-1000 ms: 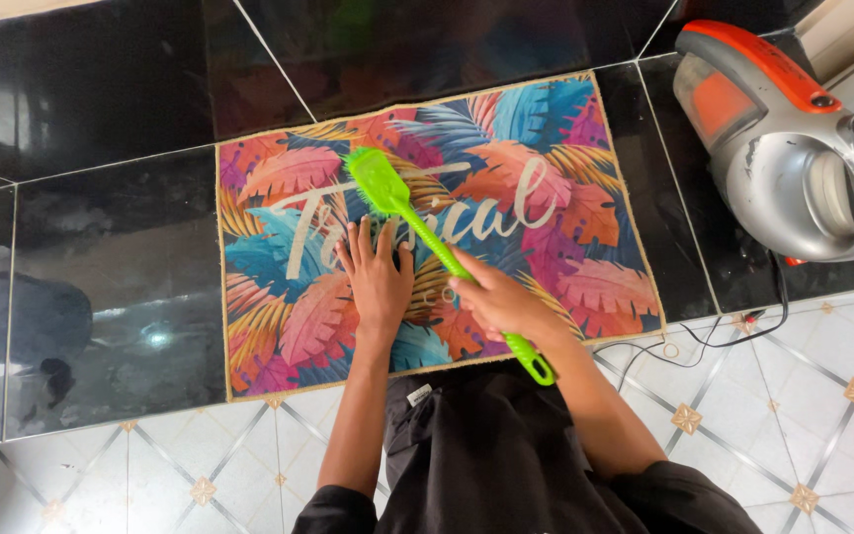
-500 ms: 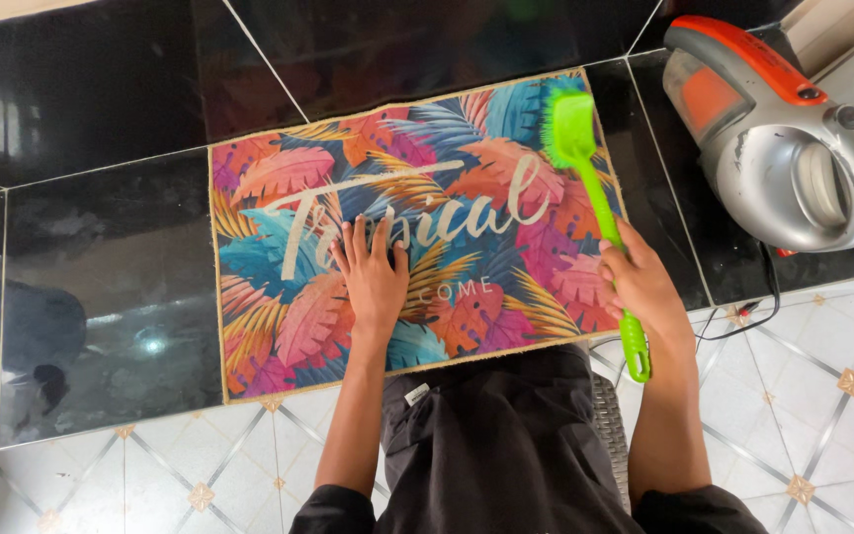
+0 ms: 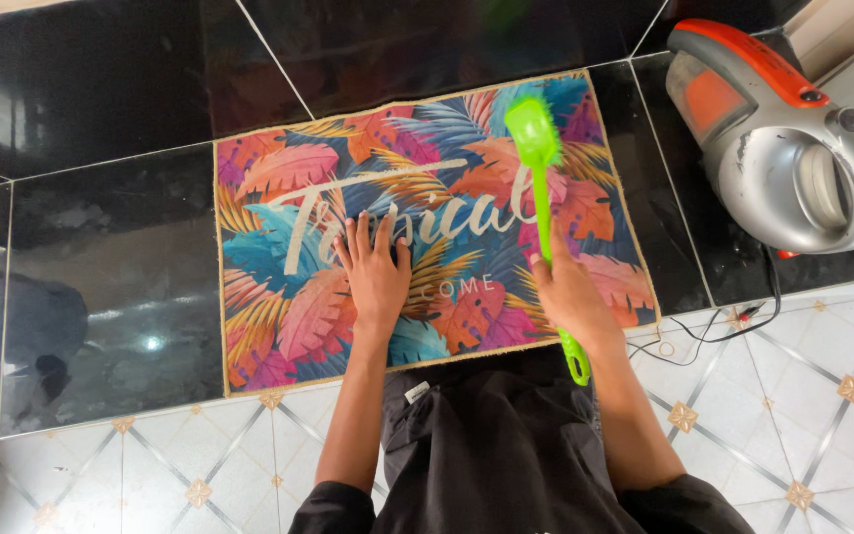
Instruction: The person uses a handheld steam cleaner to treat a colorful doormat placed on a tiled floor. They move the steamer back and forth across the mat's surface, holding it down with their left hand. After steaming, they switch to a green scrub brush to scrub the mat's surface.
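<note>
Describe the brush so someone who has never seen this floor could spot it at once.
Start at the leaf-patterned doormat on the glossy black tiles. On its right half, the right hand grips a bright green long-handled brush, bristle head pointing away from the person. It is the only single-coloured neon thing on the multicoloured mat.
</note>
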